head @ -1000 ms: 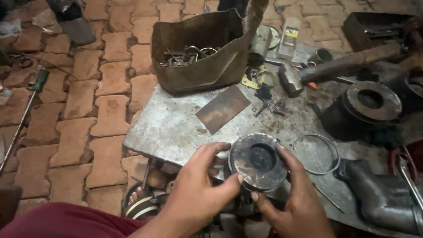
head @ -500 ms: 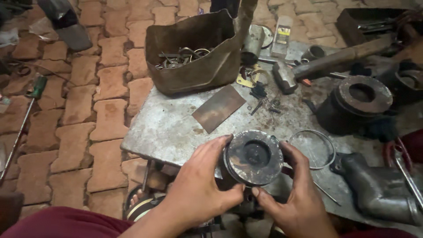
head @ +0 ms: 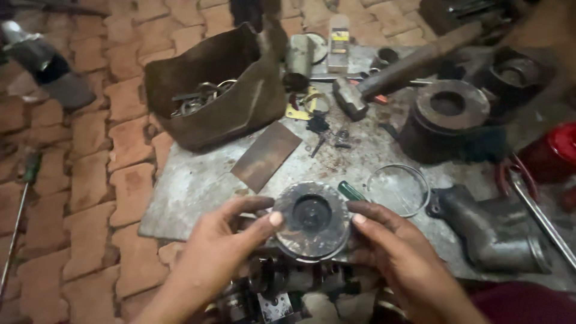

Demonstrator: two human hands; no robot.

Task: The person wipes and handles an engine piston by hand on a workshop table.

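On the far left, a screwdriver (head: 24,198) lies on the brick floor (head: 78,180), well apart from the work. Further right, an open brown bag (head: 222,96) of metal rings stands at the back of the metal desk (head: 192,186), with a flat rusty plate (head: 266,155) lying just in front of it.

The left hand (head: 219,252) is closed on the left rim of a round grey piston (head: 312,219), thumb and fingers pinching its edge. The piston is held at the near edge of the desk, above a dark engine part (head: 282,288) that is only dimly seen. The right hand (head: 402,258) is pressed against the right rim, fingertips gripping it.

The grip is judged to be shallow: only fingertips are set on a surface that may be oily, so the piston could be let slip and be dropped onto the part below or onto the bricks. A thin loose ring (head: 397,189) and a green-handled tool (head: 351,192) lie just beside the right hand and could be knocked off the desk by a careless wrist. Further right, a hammer (head: 396,75), a heavy dark cylinder (head: 450,117) and a cast pipe elbow (head: 492,231) crowd the surface.
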